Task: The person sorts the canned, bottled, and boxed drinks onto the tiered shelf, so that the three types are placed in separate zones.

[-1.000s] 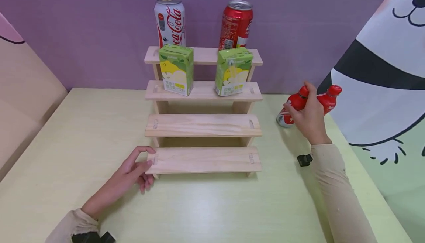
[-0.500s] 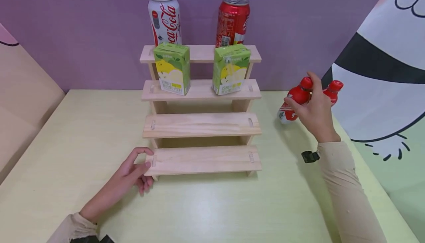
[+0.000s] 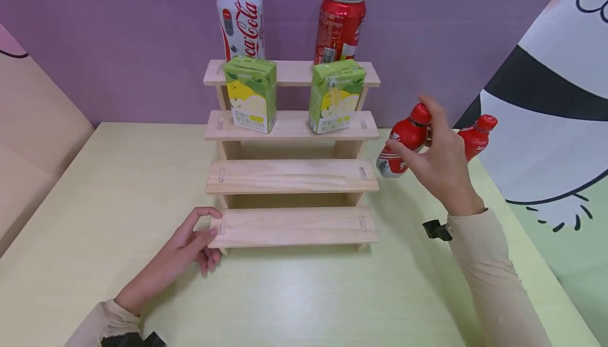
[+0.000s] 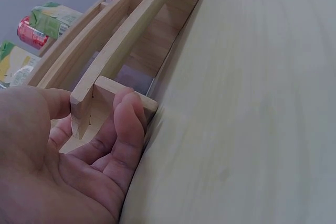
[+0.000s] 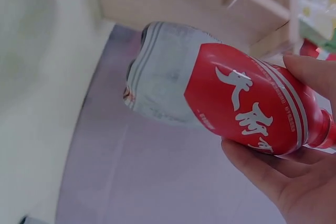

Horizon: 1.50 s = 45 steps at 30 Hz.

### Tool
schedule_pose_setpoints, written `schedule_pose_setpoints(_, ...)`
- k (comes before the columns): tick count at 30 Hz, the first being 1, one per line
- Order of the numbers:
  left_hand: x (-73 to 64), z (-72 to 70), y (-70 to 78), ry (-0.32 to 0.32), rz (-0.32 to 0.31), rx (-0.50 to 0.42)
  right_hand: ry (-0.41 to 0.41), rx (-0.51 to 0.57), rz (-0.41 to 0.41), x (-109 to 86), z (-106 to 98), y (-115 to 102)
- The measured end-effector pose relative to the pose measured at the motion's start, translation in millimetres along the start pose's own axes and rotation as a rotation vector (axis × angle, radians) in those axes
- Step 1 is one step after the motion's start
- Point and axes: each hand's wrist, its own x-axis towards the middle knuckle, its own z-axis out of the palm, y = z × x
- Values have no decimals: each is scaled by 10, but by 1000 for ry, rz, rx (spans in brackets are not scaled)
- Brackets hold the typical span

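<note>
My right hand (image 3: 444, 165) grips a small red and white bottle (image 3: 407, 137) with a red cap, tilted and raised to the right of the stepped wooden rack (image 3: 294, 175). White lettering on the red label of the bottle (image 5: 247, 98) shows in the right wrist view. My left hand (image 3: 187, 244) pinches the left end of the rack's lowest step, thumb and index finger at its edge; in the left wrist view the other fingers (image 4: 128, 124) curl by the side support. A second red bottle (image 3: 476, 137) stands behind my right hand, partly hidden by it.
On the top step stand a white Coca-Cola can (image 3: 240, 22) and a red can (image 3: 340, 26). Two green juice cartons (image 3: 252, 95) stand on the step below. A purple wall (image 3: 157, 46) rises behind the table (image 3: 294, 294), and a panda-printed panel (image 3: 537, 146) borders the right.
My right hand has lifted the bottle and carried it left, toward the rack and away from the second bottle. My left hand keeps its place on the lowest step.
</note>
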Motion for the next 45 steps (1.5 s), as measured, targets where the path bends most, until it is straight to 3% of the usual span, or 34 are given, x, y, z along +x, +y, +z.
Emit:
schedule_pose_setpoints(11, 23, -1, 5, -1, -13, -12, 36, -22, -138, -39, -134, -342)
schedule_pose_setpoints(18, -20, -17, -13, 8, -19, -4, 82, 50, -190, -28, -206, -591)
schedule_pose_setpoints(27, -22, -14, -14, 0, -7, -14, 56, 82, -245, -131, -250, -871)
schedule_pose_setpoints(34, 10, 4, -25, -18, 8, -27, 4, 61, -241, -202, -256, -864)
schedule_pose_setpoints(45, 4, -2, -19, -10, 12, -20, 24, 69, -222, -266, -297, -772)
